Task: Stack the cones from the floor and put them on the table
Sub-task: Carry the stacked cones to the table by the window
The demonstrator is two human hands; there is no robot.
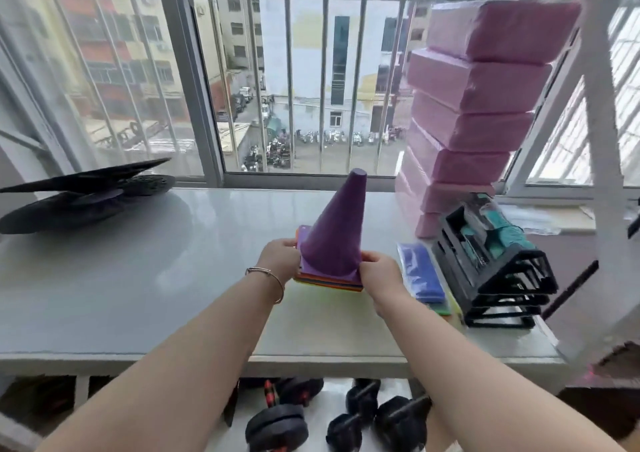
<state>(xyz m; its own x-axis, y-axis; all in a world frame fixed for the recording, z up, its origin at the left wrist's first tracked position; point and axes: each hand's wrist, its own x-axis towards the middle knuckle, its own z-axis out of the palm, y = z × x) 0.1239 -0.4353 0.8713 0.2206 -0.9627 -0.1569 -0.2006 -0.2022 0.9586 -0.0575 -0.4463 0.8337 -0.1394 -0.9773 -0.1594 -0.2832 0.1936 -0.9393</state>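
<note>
A stack of cones (337,229) with a purple cone on top and several coloured base edges below stands upright, tilted slightly, at the grey table (138,278). My left hand (278,259) grips the left side of the stacked bases. My right hand (379,271) grips their right side. Whether the stack's underside rests on the tabletop or hovers just above it I cannot tell. A bracelet circles my left wrist.
Pink foam blocks (478,105) are piled at the back right, with black racks (498,271) and a blue packet (420,271) in front. Black flat discs (79,195) lie at the left. Dumbbells (346,413) sit on the floor under the table. A barred window stands behind.
</note>
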